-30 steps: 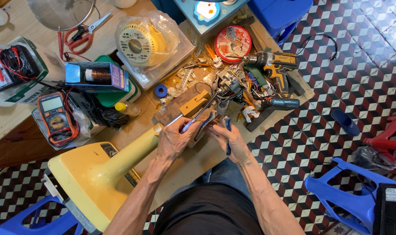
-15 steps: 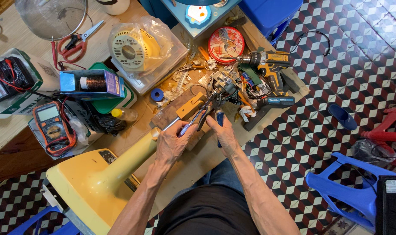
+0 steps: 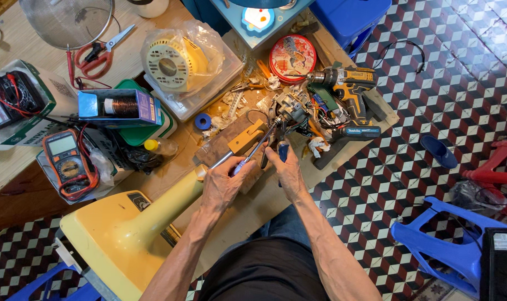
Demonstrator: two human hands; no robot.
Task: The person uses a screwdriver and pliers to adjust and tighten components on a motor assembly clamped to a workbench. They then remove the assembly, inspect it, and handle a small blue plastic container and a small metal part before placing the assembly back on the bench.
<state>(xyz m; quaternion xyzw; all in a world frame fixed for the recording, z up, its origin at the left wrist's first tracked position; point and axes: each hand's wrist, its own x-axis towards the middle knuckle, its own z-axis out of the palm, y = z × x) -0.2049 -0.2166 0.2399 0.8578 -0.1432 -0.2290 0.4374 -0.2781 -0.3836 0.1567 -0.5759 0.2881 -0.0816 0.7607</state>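
- Looking down from the head view: left hand [image 3: 223, 187] closed around the handle of a screwdriver [image 3: 253, 151]; shaft runs up and to the right from the grip, tip reaching the small motor assembly [image 3: 290, 113].
- Right hand [image 3: 287, 170] closed on blue-handled pliers [image 3: 277, 146], just right of the left grip; the plier nose points up toward the same motor assembly. Whether the nose actually bites a part cannot be told, too small.
- Motor assembly sits just above both grips, on the cardboard-covered desk [image 3: 248, 203], with loose wires tangled round it.
- Directly under the screwdriver shaft: a wooden block [image 3: 245, 140], lying on the desk.
- Below and left of the left grip: the yellow fan stand [image 3: 125, 234], its neck angled up toward the left wrist, its base hanging past the desk edge.
- Right of the motor assembly: a cordless drill [image 3: 348, 89], lying on its side, chuck pointing left.
- Above the grips: a round red tin [image 3: 290, 54], and left of it a cream fan motor housing in a clear plastic bag [image 3: 172, 64].
- Left of the grips, near: a roll of blue tape [image 3: 203, 120] and a small yellow-capped bottle [image 3: 158, 146].
- Far left of the grips: an orange multimeter [image 3: 66, 161] with its leads; above it an open blue box holding a copper wire spool [image 3: 119, 106].
- Upper left, well apart from the hands: red-handled scissors [image 3: 100, 53] beside a wire-mesh fan guard [image 3: 66, 19].
- Floor right of the person: a blue plastic stool [image 3: 448, 245] on the patterned tiles.
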